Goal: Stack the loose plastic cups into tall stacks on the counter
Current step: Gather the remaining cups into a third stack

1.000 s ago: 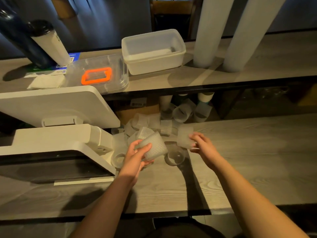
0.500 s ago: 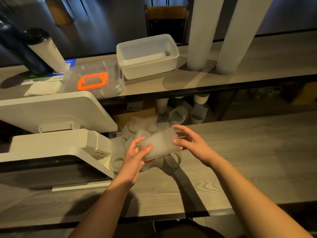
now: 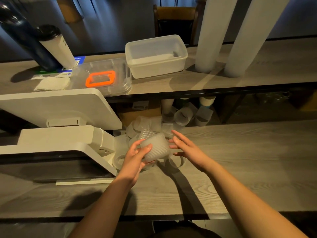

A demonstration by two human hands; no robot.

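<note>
Two bare hands over a grey wood-grain counter [image 3: 240,160], head view. Writing: a blue-and-white printed card [image 3: 75,61] lies on the upper shelf [image 3: 257,66] under the bottles, its characters too small to read; a small label on a box below the shelf is likewise illegible. Left hand [image 3: 135,157]: fingers curled closed around a ribbed translucent cup [image 3: 155,148], thumb pressed on its side wall, cup tilted with its base toward the right. Right hand [image 3: 187,150]: fingers spread and loosely open, fingertips just beside the cup's right end; whether they touch it cannot be told; it grips nothing. Loose cups [image 3: 147,124]: a heap of frosted, ribbed cups on the counter behind and under the hands, lying at mixed angles, more beneath the shelf edge. Tall stacks [image 3: 212,35]: two white columns standing on the upper shelf at right, running out of view at the top. Other items: white point-of-sale terminal [image 3: 56,107] at left; clear lid with orange handle [image 3: 101,79] on the shelf; white rectangular tub [image 3: 156,55] just right of it; dark bottle [image 3: 25,35] and white tumbler with black cap [image 3: 56,47] at far left; folded white napkins [image 3: 51,83] near them.
</note>
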